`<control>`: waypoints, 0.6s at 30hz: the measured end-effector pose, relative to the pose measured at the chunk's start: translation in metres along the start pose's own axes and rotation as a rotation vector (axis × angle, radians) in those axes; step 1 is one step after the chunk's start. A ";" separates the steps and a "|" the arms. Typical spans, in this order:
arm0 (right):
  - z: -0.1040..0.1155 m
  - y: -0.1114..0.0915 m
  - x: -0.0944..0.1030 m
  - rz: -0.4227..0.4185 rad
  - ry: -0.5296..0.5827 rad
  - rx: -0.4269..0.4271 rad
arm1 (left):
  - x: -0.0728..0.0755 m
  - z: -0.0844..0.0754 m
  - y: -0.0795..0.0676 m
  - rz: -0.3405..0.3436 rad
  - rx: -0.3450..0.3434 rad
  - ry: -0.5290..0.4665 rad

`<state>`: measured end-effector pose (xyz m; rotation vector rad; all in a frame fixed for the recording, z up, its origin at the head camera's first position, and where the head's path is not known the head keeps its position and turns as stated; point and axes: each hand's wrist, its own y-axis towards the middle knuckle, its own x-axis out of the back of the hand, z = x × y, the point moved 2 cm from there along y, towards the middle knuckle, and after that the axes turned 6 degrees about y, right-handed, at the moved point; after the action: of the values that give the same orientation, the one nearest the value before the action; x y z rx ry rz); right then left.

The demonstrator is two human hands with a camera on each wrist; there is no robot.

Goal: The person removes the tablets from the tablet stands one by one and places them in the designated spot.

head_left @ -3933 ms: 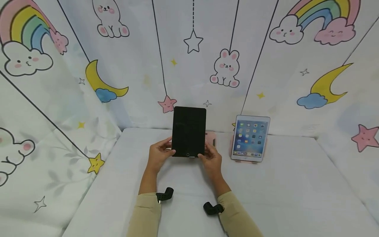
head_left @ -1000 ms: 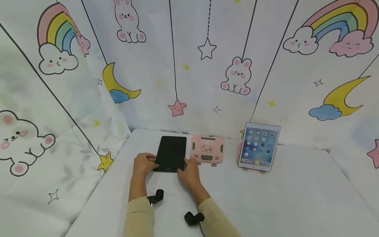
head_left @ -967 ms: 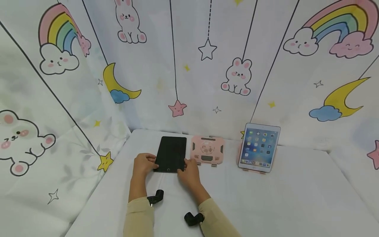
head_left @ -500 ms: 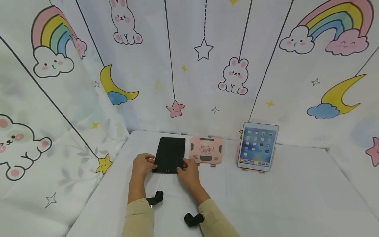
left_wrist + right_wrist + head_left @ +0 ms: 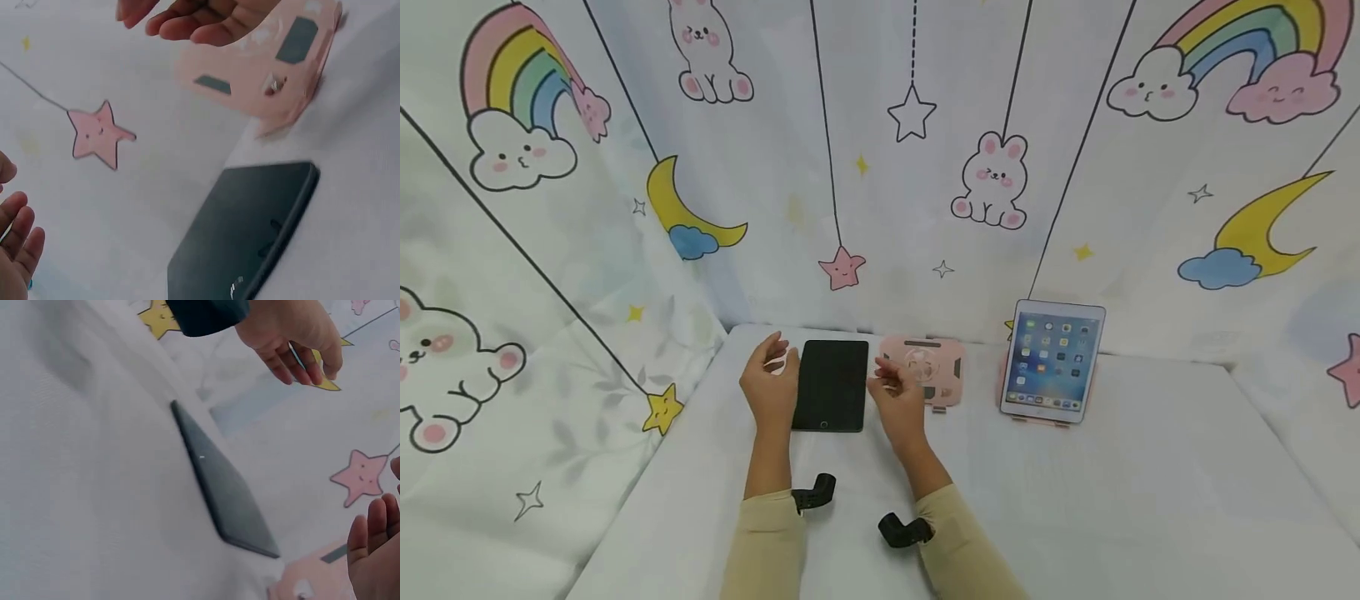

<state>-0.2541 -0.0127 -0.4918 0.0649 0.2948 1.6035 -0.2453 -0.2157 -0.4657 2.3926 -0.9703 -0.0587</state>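
A black tablet [image 5: 831, 386] lies flat on the white-covered table, its dark screen up and its round button toward me. Just left of it my left hand [image 5: 771, 385] is raised, fingers loosely bent and holding nothing. My right hand [image 5: 899, 406] is lifted at the tablet's right side, also without anything in it, and overlaps a pink tablet stand [image 5: 943, 367] in the head view. Both wrist views show a gap between the hands and the tablet [image 5: 244, 219]. The stand [image 5: 250, 69] lies beyond the tablet's right side.
To the right, a white tablet [image 5: 1052, 360] with a lit screen of app icons leans upright on another pink stand [image 5: 1047, 422]. A cartoon-printed cloth [image 5: 910, 208] rises behind the white table [image 5: 1075, 517].
Both hands gripped the black tablet, first raised before the pink stand, then lowered to the table left of it. Now they have let go and lifted off its sides.
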 end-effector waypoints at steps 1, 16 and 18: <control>0.006 0.002 0.003 -0.006 0.023 0.029 | -0.002 -0.009 -0.001 -0.003 -0.025 -0.032; 0.085 0.032 0.069 -0.105 -0.064 0.304 | -0.084 -0.105 -0.026 0.188 -0.155 -0.262; 0.091 0.037 0.083 -0.134 -0.078 0.313 | -0.099 -0.116 -0.032 0.219 -0.161 -0.278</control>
<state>-0.2745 0.0818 -0.4076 0.3402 0.4775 1.4077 -0.2699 -0.0769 -0.3994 2.1547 -1.2982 -0.3819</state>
